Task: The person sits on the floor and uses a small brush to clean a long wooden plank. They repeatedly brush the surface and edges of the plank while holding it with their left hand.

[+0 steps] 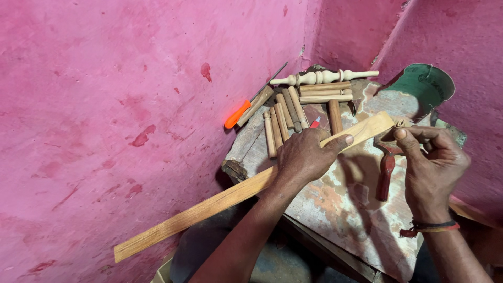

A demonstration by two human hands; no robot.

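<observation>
Left hand [304, 157] pins the long wooden slat [225, 199] across frame centre on the worn bench top [340, 209]; right hand [432, 162] pinches its upper-right tip, so I judge steady downward pressure essential to stop it from pivoting.

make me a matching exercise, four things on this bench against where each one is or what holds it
Things:
1. long wooden slat
2. orange-handled screwdriver
3. turned white spindle
4. red-handled tool

Places:
A. at the far edge of the bench, against the pink wall
B. pressed down under the left hand
C. lying beneath the right hand
D. sticking out past the bench's left edge

Pairs: 1-B, 2-D, 3-A, 4-C
</observation>
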